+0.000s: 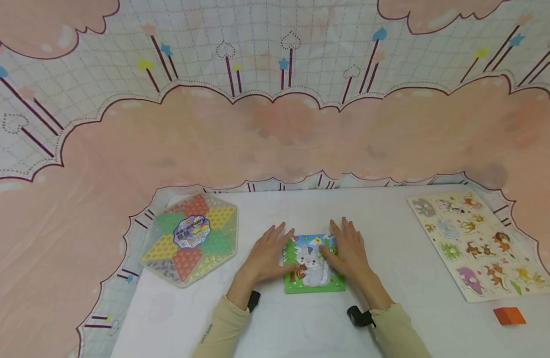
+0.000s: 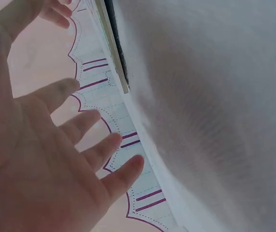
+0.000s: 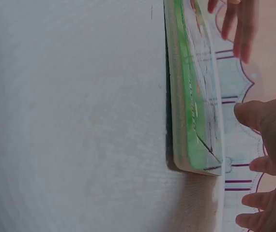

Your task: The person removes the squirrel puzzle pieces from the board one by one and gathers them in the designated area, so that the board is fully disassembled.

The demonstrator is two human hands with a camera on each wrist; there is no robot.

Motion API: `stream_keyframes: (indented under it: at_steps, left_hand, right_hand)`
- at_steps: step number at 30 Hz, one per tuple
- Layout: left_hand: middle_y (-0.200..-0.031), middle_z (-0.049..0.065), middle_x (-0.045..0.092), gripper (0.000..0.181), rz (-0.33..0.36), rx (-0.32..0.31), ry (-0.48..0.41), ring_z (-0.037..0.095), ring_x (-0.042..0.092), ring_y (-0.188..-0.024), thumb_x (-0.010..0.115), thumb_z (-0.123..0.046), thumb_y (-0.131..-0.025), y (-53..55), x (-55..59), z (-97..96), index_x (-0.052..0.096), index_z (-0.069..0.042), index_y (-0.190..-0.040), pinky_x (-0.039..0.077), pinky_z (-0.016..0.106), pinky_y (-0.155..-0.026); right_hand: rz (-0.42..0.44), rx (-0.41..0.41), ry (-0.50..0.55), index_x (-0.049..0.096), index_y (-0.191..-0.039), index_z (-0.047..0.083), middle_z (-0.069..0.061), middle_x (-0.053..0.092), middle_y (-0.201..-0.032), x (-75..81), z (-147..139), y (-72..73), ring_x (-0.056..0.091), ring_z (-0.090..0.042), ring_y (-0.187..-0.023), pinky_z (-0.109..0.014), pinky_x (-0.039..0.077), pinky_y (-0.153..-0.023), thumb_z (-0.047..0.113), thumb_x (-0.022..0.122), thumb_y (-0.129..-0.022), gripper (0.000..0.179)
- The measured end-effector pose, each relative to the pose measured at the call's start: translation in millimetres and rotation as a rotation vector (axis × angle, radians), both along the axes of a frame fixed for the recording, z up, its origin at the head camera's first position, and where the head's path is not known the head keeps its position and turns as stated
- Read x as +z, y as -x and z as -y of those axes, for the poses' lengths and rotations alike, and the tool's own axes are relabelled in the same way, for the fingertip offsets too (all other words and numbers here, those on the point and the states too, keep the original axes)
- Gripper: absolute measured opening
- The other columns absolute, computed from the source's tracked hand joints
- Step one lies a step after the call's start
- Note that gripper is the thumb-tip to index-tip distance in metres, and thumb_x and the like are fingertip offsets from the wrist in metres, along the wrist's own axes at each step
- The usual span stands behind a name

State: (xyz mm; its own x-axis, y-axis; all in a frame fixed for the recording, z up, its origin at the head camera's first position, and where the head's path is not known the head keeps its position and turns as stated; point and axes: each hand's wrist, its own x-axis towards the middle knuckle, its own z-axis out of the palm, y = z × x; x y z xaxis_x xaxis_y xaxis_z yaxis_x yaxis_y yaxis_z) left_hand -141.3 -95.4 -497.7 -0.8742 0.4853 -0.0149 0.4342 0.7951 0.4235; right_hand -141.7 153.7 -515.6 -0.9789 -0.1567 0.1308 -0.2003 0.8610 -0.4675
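A small square picture puzzle (image 1: 316, 278) with a grey cartoon squirrel on green lies flat on the white table. My left hand (image 1: 267, 253) hovers at its left side, fingers spread and thumb over the picture. On the opposite side is my right hand (image 1: 352, 251), fingers extended, its thumb reaching over the upper right of the picture. The left wrist view shows the left hand (image 2: 55, 154) with nothing in its grasp. In the right wrist view the puzzle's green edge (image 3: 191, 106) lies beside the right hand (image 3: 273, 154), apart from its fingers.
To the left lies a hexagonal Chinese checkers board (image 1: 218, 243) in clear wrap. A wooden animal puzzle board (image 1: 440, 243) sits at the right, with an orange block (image 1: 509, 315) in front of it. A patterned cloth (image 1: 275, 134) hangs behind the table (image 1: 176, 318).
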Motion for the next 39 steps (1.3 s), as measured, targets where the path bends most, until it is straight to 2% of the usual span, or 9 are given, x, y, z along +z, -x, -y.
stream_keyframes:
  at_steps: [3,6,9,12,22,31,36,39]
  left_hand:
    - [-0.162,0.011,0.023,0.087,0.026,-0.018,-0.005,0.037,0.020,-0.147,0.067,-0.061,-0.083,-1.4,1.6,-1.4,0.037,-0.019,-0.154,0.026,0.059,-0.112]
    - [-0.161,0.010,0.025,0.085,0.043,-0.028,0.001,0.038,0.021,-0.146,0.068,-0.060,-0.083,-2.4,1.5,-2.5,0.040,-0.019,-0.152,0.027,0.058,-0.112]
    - [-0.160,0.009,0.027,0.086,0.050,-0.031,0.017,0.036,0.022,-0.146,0.069,-0.061,-0.083,-3.0,0.2,-3.4,0.041,-0.019,-0.152,0.027,0.056,-0.112]
    - [-0.159,0.009,0.029,0.086,0.050,-0.047,0.030,0.036,0.022,-0.146,0.070,-0.061,-0.082,-3.1,-0.5,-4.0,0.043,-0.018,-0.151,0.027,0.055,-0.113]
    - [-0.157,0.010,0.033,0.080,0.044,-0.125,0.041,0.034,0.026,-0.145,0.073,-0.054,-0.081,-7.4,2.2,-5.5,0.047,-0.016,-0.148,0.027,0.051,-0.114]
    - [-0.156,0.008,0.035,0.080,0.052,-0.138,0.064,0.031,0.026,-0.145,0.076,-0.052,-0.079,-7.5,1.9,-7.3,0.049,-0.017,-0.147,0.030,0.050,-0.112]
    - [-0.155,0.007,0.036,0.080,0.030,-0.144,0.085,0.030,0.027,-0.145,0.077,-0.053,-0.078,-7.5,-1.0,-9.0,0.052,-0.018,-0.145,0.030,0.049,-0.113]
    - [-0.155,0.007,0.036,0.078,0.014,-0.152,0.100,0.030,0.028,-0.144,0.076,-0.053,-0.079,-8.5,1.1,-9.9,0.052,-0.017,-0.144,0.030,0.048,-0.112]
  right_hand:
    - [-0.006,0.010,0.018,0.043,-0.146,-0.003,-0.033,0.028,-0.153,0.3,-0.1,-0.7,0.023,-0.052,-0.141,-0.066,0.019,-0.111,0.036,0.067,-0.089,0.073]
    - [-0.011,0.009,0.026,0.048,-0.142,-0.004,-0.032,0.038,-0.147,0.4,-0.3,-1.2,0.034,-0.049,-0.136,-0.064,0.027,-0.109,0.032,0.069,-0.089,0.067]
    - [-0.006,0.001,0.020,0.054,-0.135,-0.004,-0.029,0.049,-0.136,0.9,-0.3,-1.5,0.047,-0.045,-0.125,-0.060,0.038,-0.102,0.029,0.072,-0.087,0.061]
    - [0.012,-0.015,0.013,0.060,-0.130,-0.004,-0.025,0.056,-0.126,2.2,0.5,-1.1,0.053,-0.041,-0.114,-0.055,0.045,-0.094,0.030,0.074,-0.086,0.056]
    - [0.045,-0.031,0.035,0.066,-0.121,-0.004,-0.020,0.058,-0.114,4.2,1.3,-2.6,0.055,-0.035,-0.104,-0.049,0.050,-0.082,0.028,0.077,-0.084,0.050]
    - [0.071,-0.022,0.028,0.067,-0.120,-0.003,-0.021,0.057,-0.113,6.5,-0.2,-0.8,0.055,-0.036,-0.104,-0.051,0.051,-0.082,0.030,0.077,-0.084,0.050]
    - [0.113,-0.030,0.028,0.068,-0.119,-0.001,-0.020,0.056,-0.113,7.9,-2.2,2.2,0.055,-0.036,-0.104,-0.052,0.051,-0.082,0.030,0.078,-0.083,0.048]
    - [0.119,-0.033,0.047,0.069,-0.115,-0.001,-0.020,0.056,-0.111,8.4,-3.0,4.2,0.056,-0.036,-0.103,-0.052,0.050,-0.083,0.028,0.080,-0.081,0.046]
